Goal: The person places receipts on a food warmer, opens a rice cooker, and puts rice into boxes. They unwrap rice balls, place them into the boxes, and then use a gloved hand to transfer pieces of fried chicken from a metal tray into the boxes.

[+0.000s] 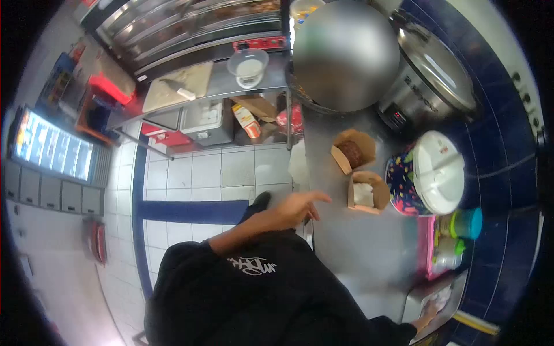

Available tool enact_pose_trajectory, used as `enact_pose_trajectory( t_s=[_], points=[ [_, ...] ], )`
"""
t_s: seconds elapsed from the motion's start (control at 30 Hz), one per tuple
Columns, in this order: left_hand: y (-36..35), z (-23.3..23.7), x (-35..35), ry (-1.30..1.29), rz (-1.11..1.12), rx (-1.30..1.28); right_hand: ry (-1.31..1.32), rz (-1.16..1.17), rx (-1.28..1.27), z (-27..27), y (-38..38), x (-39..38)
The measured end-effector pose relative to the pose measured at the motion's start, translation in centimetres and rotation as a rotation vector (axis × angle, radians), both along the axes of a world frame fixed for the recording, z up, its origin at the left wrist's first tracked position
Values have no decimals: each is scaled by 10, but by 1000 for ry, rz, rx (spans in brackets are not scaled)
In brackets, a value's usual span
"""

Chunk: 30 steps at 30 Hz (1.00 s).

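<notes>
Mid-frame, a person's left hand (300, 206) hovers at the edge of the steel desk (358, 254), grip released and fingers spread, just left of an open cardboard box (365, 193) holding white food. At lower right, the right hand (430, 311) reaches into a metal tray (412, 300); its grip cannot be told.
</notes>
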<state>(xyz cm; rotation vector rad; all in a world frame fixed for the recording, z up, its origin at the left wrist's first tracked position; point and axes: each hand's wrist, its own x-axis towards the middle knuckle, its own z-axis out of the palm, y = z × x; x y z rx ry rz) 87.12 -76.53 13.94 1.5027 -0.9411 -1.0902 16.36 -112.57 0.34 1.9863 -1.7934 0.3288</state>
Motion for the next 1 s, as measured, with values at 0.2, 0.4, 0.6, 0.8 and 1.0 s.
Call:
enact_pose_trajectory(
  t_s=[0.2,0.4,0.6,0.8,1.0],
  points=[
    [76,-18,110,4,702,-213,-4,16,-476,114,53,166],
    [196,-61,279,208,1264,-332,-253,302,-1042,209,99,405],
    [286,-111,493,-429,1543,-135,-506,550,-773,209,153,697],
    [298,-134,600,-857,1384,388,-954,1454,-165,226,301,1083],
    [328,-175,616,-765,1292,508,-889,2230,-20,278,528,1327]
  ],
)
